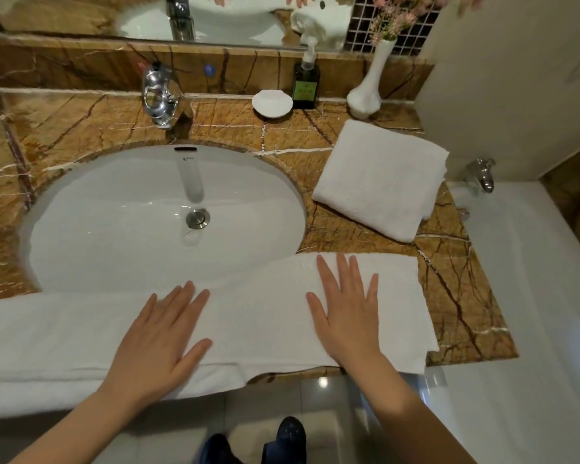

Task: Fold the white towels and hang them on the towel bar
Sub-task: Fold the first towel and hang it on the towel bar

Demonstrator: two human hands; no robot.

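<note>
The limp white towel (265, 313) is pressed onto the table's (466, 313) front edge by the released left grip (154, 343) and right grip (345, 316); it is best taken at the corners.

Just one view, worn on the head. Looks forward and down from above the near edge of the counter (81, 122). Very near to the left hand (154, 336) and the right hand (345, 313), low in the picture. Straight down at the bottom, onto the floor (282, 393) and dark shoes (283, 437). Farther off at the top, past the sink (114, 229) to the far edge and a strip of mirror (81, 15). Wide, so bends lines near the sides. Takes in the counter's right end and the white tub (533, 296) beside it.
</note>
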